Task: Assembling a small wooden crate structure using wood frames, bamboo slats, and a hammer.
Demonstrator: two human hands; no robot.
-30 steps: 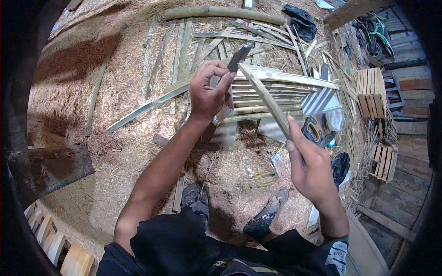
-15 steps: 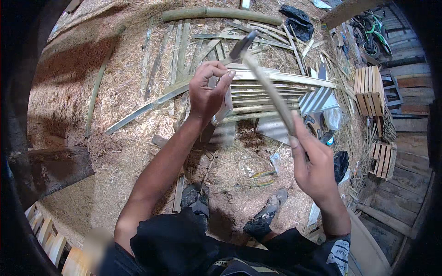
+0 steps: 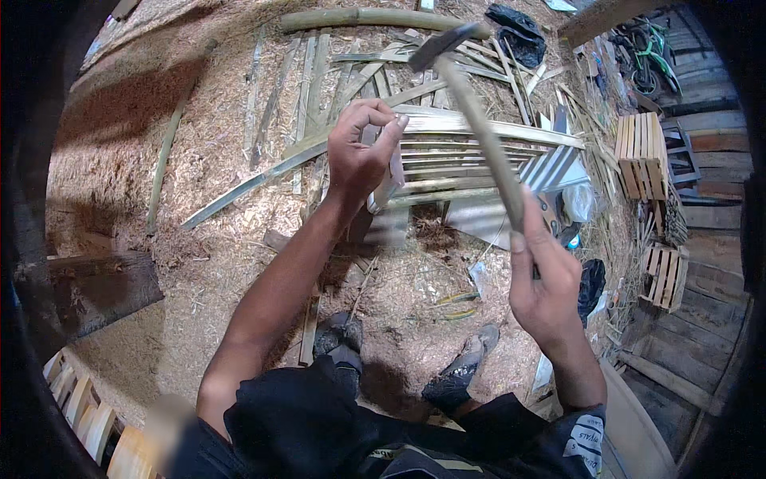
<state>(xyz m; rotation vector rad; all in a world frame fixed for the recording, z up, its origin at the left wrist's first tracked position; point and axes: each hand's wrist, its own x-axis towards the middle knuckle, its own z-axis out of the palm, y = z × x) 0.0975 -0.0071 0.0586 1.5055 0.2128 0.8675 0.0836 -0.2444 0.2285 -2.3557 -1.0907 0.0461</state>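
Note:
My right hand (image 3: 548,275) is wrapped round the wooden handle of a hammer (image 3: 481,132). The hammer's dark metal head is raised beyond the near-left end of a slatted wooden crate (image 3: 455,191), above and to the right of my left hand. At that end, my left hand (image 3: 363,152) has its thumb and forefinger pinched together over the corner of the top pale slat (image 3: 487,129). Whatever lies between those fingertips is too small to make out. Several thin slats run from this end piece to the right, with gaps between them.
Loose bamboo strips (image 3: 307,88) and a thick bamboo pole (image 3: 375,19) lie beyond the crate. Finished-looking slatted crates (image 3: 638,156) stand at the right by a plank floor. A black plastic bag (image 3: 519,40) lies at the far right, and a dark beam (image 3: 104,291) juts in at left.
The hammer head has swung up and to the right, farther from my left hand. My left hand keeps its pinch at the crate's end.

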